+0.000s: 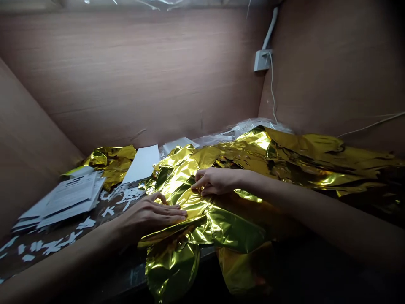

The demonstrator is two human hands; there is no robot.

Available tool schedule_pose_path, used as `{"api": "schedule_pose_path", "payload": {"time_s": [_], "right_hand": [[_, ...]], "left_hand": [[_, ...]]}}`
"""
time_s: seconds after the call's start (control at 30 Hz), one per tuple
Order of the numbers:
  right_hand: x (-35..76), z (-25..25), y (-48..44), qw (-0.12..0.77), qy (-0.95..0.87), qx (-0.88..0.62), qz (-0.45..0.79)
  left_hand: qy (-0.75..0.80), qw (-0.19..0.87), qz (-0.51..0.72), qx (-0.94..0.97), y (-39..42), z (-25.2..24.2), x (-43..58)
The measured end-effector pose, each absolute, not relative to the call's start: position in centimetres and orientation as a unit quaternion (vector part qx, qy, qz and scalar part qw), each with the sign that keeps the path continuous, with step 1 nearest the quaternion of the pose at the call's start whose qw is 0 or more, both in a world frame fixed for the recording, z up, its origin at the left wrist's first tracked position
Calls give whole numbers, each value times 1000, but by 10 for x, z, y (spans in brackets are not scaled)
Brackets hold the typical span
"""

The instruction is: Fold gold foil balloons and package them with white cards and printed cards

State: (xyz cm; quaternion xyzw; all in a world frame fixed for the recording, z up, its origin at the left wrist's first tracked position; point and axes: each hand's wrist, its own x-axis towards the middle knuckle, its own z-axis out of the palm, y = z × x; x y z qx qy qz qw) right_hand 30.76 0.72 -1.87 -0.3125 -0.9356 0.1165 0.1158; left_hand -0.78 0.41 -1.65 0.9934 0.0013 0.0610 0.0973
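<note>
A crumpled, shiny gold foil balloon [190, 204], flat and without air, lies in front of me, its rounded lower lobes hanging over the table's front edge. My left hand [155, 213] rests on its left part, fingers stretched out and thumb apart. On the upper middle of the foil, my right hand [215, 181] is closed in a pinch, with thumb and index finger together at the surface. The exact bit of foil between those fingertips is hard to make out.
More gold foil [303, 156] is heaped at the right, and a smaller gold pile [117, 162] sits back left. Printed papers [74, 190], a white card [142, 162] and scattered white scraps [80, 226] lie left. Clear plastic [256, 125] is behind. A wall socket [262, 60] trails a cable.
</note>
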Motion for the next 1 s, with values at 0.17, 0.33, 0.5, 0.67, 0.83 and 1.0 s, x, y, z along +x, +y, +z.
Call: {"api": "schedule_pose_path", "payload": {"time_s": [0.17,0.33,0.5,0.67,0.83,1.0], "right_hand": [[313,-15,8,88,-942,-295,135],[313,-18,9,70,-952,-270,125],[313,-18,9,67,-952,-277,111],[313,-11,8,59,-953,-281,93],[313,-9,6,70,-940,-320,95],[314,-13,4,78,-929,-346,104]], "left_hand": [[56,151,92,983,4,-23,-3],[145,314,169,923,-6,-21,17],[266,390,151,868,2,-12,35],[399,395,112,820,23,-5,49],[461,328,10,824,29,4,66],[403,184,-14,897,26,6,81]]}}
